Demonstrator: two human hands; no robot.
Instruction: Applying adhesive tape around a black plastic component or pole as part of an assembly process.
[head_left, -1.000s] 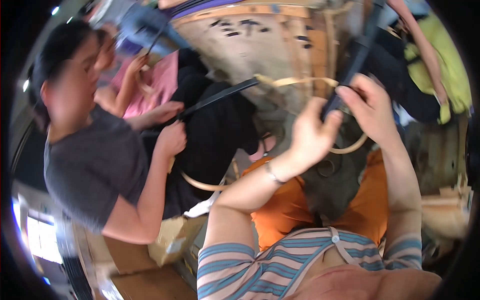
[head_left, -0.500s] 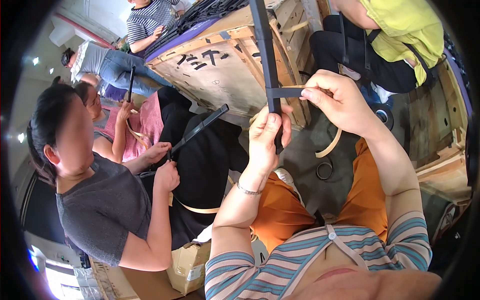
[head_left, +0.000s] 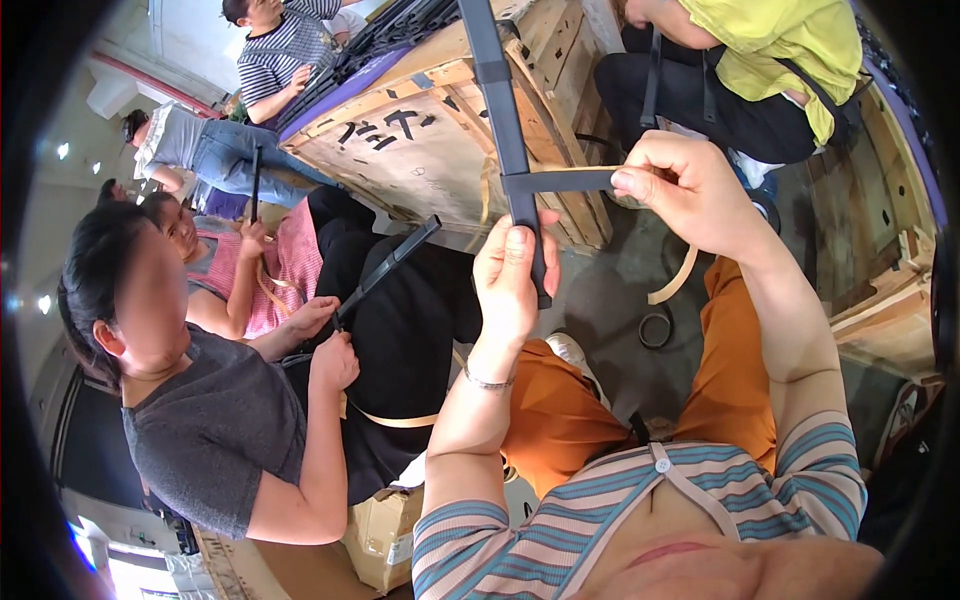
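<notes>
A long black bar slants up past the top edge of the view. Low on the bar, my left hand is closed round it, thumb lying along its front. My right hand, to the right of the bar, pinches a flat black strip of tape between thumb and fingers. The strip is stretched taut from the bar, just above my left hand. A tan band, which looks like the tape's backing, runs along the strip and dangles curled below my right hand.
Close on my left, a co-worker in a grey shirt works on another black bar. A large wooden crate stands ahead, with many dark bars on top. At upper right sits a person in yellow-green. A black ring lies on the floor.
The bar and my left hand have shifted left in the view. A longer stretch of tape now shows between the bar and my right hand. Both grips are unchanged.
</notes>
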